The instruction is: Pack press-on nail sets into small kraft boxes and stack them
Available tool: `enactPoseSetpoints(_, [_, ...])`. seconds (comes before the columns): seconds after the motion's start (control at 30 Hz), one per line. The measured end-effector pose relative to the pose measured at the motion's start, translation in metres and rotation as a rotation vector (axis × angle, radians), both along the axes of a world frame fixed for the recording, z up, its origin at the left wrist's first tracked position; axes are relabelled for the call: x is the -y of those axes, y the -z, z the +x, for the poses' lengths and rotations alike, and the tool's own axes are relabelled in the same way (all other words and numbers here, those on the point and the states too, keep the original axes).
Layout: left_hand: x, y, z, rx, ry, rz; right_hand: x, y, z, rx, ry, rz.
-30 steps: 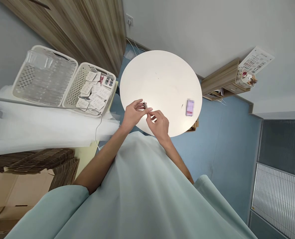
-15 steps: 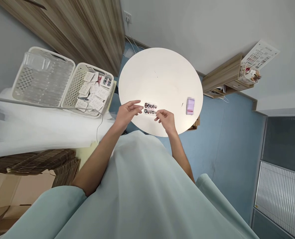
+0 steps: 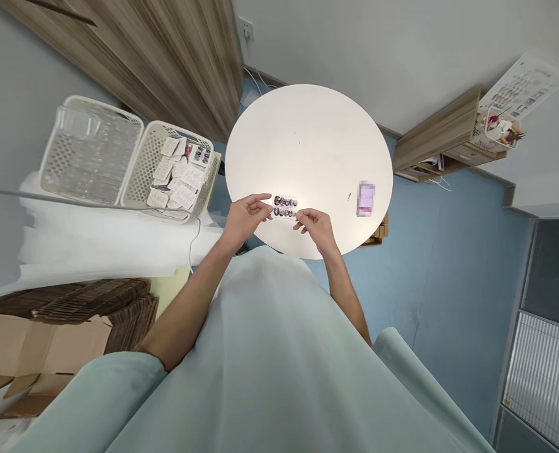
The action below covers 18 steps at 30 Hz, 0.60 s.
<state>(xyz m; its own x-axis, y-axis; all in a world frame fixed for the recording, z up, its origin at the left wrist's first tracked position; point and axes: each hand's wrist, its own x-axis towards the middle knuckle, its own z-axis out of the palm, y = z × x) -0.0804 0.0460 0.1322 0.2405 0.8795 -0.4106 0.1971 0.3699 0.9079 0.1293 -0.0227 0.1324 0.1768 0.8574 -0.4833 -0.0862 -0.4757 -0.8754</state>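
A small white card of press-on nails [image 3: 285, 207], with two rows of dark, shiny nails, is at the near part of the round white table [image 3: 308, 138]. My left hand [image 3: 246, 219] is at its left edge; the thumb meets the edge while the index finger stretches out above it. At the lower right corner, my right hand [image 3: 316, 228] pinches the card between thumb and forefinger. Whether the card rests on the table or is slightly raised, I cannot tell.
A phone with a blurred screen [image 3: 366, 199] lies on the table's right side. To the left stand a basket of clear plastic cases [image 3: 53, 163] and a basket of white cards [image 3: 135, 173]. A cable [image 3: 95, 202] crosses before them. Folded cardboard [image 3: 133, 314] is stacked lower left.
My left hand has come slightly right, up to the card's left edge. My right hand keeps its pinch at the corner. The whole view has shifted a little.
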Motion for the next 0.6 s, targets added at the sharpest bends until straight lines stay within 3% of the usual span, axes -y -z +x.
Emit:
enactPoseSetpoints(0.17, [0.002, 0.005, 0.013, -0.020, -0.012, 0.011, 0.001, 0.001, 0.016, 0.005, -0.019, -0.020])
enactPoseSetpoints(0.6, [0.027, 0.029, 0.033, -0.095, -0.069, -0.024, 0.006, 0.035, 0.047, -0.004, -0.153, -0.088])
